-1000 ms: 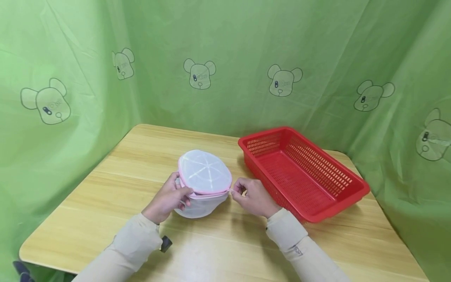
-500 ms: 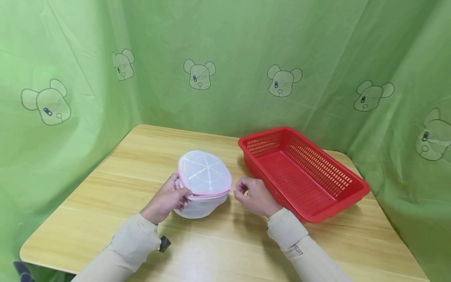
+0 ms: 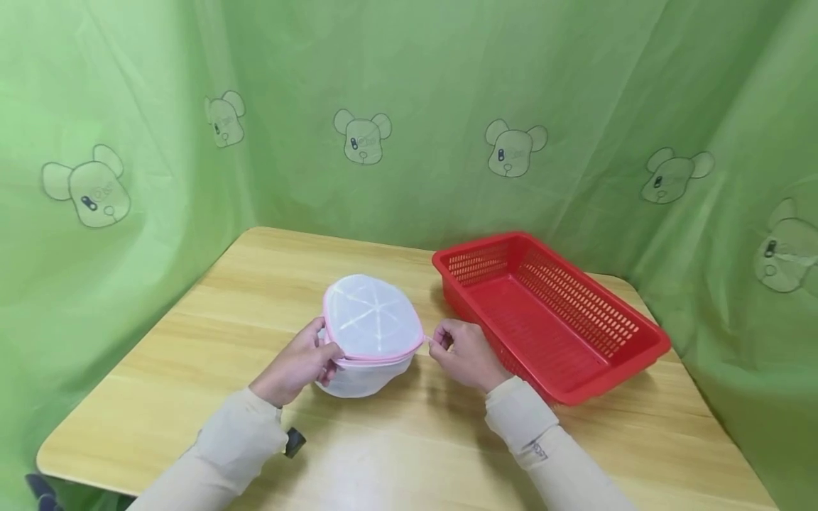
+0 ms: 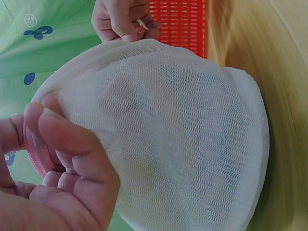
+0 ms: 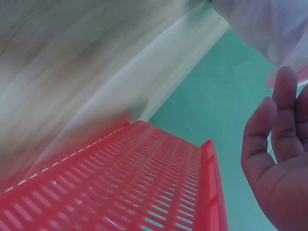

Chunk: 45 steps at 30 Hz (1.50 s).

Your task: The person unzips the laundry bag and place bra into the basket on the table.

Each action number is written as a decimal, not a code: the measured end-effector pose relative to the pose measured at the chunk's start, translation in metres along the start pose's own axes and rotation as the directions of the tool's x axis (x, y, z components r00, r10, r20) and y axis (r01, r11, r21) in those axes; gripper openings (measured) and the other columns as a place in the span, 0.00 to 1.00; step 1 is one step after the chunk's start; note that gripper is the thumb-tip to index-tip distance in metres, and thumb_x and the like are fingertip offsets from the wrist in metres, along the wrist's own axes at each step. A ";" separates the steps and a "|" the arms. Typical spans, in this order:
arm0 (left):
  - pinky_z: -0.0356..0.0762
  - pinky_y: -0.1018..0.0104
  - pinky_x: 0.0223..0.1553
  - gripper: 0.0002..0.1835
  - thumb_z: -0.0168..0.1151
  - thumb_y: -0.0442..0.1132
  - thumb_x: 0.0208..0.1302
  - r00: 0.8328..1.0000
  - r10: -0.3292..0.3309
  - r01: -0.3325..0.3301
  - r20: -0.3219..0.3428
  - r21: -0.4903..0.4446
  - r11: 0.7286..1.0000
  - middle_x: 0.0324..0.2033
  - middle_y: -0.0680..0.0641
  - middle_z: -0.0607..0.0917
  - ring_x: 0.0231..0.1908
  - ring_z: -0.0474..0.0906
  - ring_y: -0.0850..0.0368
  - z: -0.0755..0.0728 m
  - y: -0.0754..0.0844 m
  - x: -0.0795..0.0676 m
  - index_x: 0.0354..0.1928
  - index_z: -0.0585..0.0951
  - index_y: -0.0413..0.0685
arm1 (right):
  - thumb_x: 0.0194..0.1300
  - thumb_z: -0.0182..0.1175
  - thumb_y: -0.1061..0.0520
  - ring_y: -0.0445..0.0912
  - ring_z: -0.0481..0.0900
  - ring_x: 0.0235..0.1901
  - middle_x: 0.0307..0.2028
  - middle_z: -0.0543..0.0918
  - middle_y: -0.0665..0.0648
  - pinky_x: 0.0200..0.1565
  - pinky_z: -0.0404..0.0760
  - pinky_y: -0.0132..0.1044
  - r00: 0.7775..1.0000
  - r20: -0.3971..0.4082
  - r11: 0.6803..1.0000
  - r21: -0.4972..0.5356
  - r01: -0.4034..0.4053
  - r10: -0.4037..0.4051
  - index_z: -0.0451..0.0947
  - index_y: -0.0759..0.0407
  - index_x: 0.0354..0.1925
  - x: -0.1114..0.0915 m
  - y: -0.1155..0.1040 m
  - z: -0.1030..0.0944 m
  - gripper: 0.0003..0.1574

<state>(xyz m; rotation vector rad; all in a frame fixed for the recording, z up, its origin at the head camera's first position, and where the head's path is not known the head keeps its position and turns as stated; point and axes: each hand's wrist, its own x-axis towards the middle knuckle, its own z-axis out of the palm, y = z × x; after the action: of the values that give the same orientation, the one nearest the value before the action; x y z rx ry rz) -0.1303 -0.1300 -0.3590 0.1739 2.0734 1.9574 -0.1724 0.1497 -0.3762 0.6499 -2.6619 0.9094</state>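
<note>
A round white mesh laundry bag (image 3: 373, 312) with a pink zipper edge stands on the table, its top tilted toward me. My left hand (image 3: 297, 362) grips the bag's near left rim, thumb on top and fingers below. In the left wrist view those fingers (image 4: 72, 139) curl around the pink edge, and the mesh side (image 4: 173, 130) fills the middle. At the bag's right corner my right hand (image 3: 466, 355) pinches a small light tab at the end of the pink edge. The right wrist view shows that hand (image 5: 284, 139) close to the mesh, its pinch mostly out of sight.
A red perforated plastic basket (image 3: 492, 316) sits right of the bag, close behind my right hand. The wooden table (image 3: 211, 319) has rounded corners. Green curtains (image 3: 434, 71) with bear-head prints hang around its back and sides.
My right hand has shifted slightly right, drawing the bag's right corner outward. The dark gap along the front zipper edge has narrowed. The left hand keeps its grip, moving slightly left.
</note>
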 end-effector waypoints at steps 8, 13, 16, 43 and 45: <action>0.69 0.69 0.22 0.36 0.52 0.28 0.59 1.000 -0.006 0.007 -0.014 0.012 1.000 0.23 0.47 0.74 0.20 0.68 0.57 0.000 0.003 0.002 0.71 0.54 0.37 | 0.53 0.63 0.61 0.41 0.70 0.23 0.20 0.73 0.47 0.28 0.72 0.33 0.998 -0.036 0.997 -0.056 -0.044 0.042 0.73 0.55 0.23 0.002 0.001 -0.001 0.08; 0.69 0.70 0.21 0.35 0.51 0.27 0.60 0.997 -0.027 0.026 -0.070 -0.006 1.000 0.22 0.47 0.74 0.21 0.68 0.58 -0.002 0.005 0.002 0.69 0.55 0.35 | 0.55 0.64 0.60 0.41 0.70 0.24 0.21 0.74 0.47 0.28 0.72 0.33 0.999 -0.020 0.998 -0.041 -0.038 0.038 0.74 0.55 0.24 0.001 -0.001 -0.002 0.08; 0.69 0.71 0.21 0.32 0.52 0.27 0.61 0.994 -0.037 0.035 -0.105 -0.029 0.999 0.23 0.48 0.75 0.21 0.69 0.59 -0.004 0.004 0.003 0.67 0.57 0.35 | 0.55 0.64 0.60 0.41 0.70 0.24 0.21 0.74 0.47 0.27 0.72 0.33 1.000 -0.008 0.999 -0.027 -0.029 0.029 0.74 0.55 0.24 -0.001 -0.004 -0.002 0.08; 0.73 0.68 0.52 0.23 0.59 0.29 0.64 0.960 0.043 -0.073 -0.276 -0.102 0.992 0.55 0.36 0.71 0.51 0.74 0.51 -0.007 0.006 0.005 0.59 0.68 0.28 | 0.56 0.65 0.64 0.42 0.74 0.26 0.22 0.74 0.44 0.32 0.80 0.37 0.989 0.043 0.983 0.124 0.137 -0.144 0.75 0.54 0.24 -0.005 -0.040 0.003 0.10; 0.76 0.69 0.45 0.23 0.58 0.30 0.65 0.963 0.031 -0.059 -0.269 -0.095 0.994 0.52 0.37 0.72 0.45 0.74 0.54 -0.007 0.006 0.005 0.60 0.69 0.30 | 0.57 0.66 0.63 0.41 0.74 0.26 0.22 0.74 0.44 0.32 0.80 0.36 0.986 0.046 0.979 0.137 0.151 -0.158 0.75 0.55 0.24 -0.004 -0.042 0.005 0.10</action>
<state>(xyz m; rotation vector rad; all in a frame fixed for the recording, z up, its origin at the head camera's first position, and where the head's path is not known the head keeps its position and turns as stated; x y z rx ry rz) -0.1375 -0.1345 -0.3539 -0.0707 2.1376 2.2151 -0.1490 0.1184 -0.3598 0.9124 -2.5711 1.0450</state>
